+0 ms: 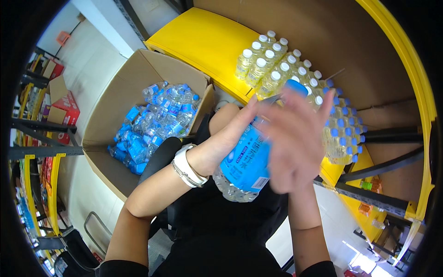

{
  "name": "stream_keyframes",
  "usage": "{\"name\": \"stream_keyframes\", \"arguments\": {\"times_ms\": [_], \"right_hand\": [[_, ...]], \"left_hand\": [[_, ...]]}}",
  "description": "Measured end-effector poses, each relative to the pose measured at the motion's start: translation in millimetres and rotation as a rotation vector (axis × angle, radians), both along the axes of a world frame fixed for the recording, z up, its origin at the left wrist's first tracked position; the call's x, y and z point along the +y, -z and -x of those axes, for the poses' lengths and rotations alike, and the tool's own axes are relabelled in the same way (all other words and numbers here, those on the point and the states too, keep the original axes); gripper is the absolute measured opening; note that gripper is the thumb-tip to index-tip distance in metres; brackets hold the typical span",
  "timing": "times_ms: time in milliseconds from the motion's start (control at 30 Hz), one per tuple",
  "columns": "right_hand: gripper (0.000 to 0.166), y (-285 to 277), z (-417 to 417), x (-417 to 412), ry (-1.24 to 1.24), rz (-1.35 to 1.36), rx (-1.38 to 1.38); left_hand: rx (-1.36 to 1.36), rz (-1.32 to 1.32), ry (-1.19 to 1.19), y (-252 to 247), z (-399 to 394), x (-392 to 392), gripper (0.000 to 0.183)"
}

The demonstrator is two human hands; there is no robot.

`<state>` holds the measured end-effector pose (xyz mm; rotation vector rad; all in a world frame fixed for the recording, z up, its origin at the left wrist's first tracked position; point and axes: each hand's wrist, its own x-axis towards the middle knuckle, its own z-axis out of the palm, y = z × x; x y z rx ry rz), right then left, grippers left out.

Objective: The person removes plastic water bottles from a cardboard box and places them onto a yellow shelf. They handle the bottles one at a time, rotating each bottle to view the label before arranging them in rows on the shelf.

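A clear plastic bottle (244,162) with a blue printed label is tilted in front of my body, its blue cap (297,87) pointing up and to the right. My left hand (230,136), with a white band on the wrist, grips the bottle from its left side. Motion blurs my right hand (296,145), which lies over the bottle's right side, with its fingers near the neck just below the cap. Whether those fingers grip anything is unclear. A small dark shape (271,99) beside the neck is too blurred to name.
On my left stands an open cardboard box (110,100) holding several blue-labelled plastic bottles (162,117). A yellow shelf (204,38) carries white-capped bottles of yellowish liquid (256,71) and blue-capped bottles (341,138). A dark metal shelf beam (377,197) runs at the right.
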<state>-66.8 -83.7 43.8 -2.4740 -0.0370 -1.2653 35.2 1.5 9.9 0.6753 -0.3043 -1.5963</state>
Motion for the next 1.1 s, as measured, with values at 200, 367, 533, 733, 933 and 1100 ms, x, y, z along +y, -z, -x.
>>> {"name": "stream_keyframes", "arguments": {"times_ms": [200,367,533,733,933,1100], "right_hand": [[0.026,15,3,-25,-0.158,-1.203,-0.266],[0.020,34,6,-17,-0.006,-1.289,-0.162],[0.019,42,0,-5,0.181,-0.966,-0.023],[0.029,37,11,24,0.080,-0.337,0.258],[0.031,53,45,49,-0.169,-0.519,0.201],[0.042,58,33,29,-0.144,-0.794,-0.111]], "left_hand": [[0.026,0.065,0.119,3,26,-5,0.065],[-0.093,-0.165,-0.078,24,35,2,0.058],[0.003,-0.202,-0.194,26,42,8,0.045],[-0.113,-0.170,-0.396,33,47,23,0.056],[0.274,0.048,-0.247,34,30,22,0.070],[0.323,-0.066,-0.249,28,41,16,0.067]]}}
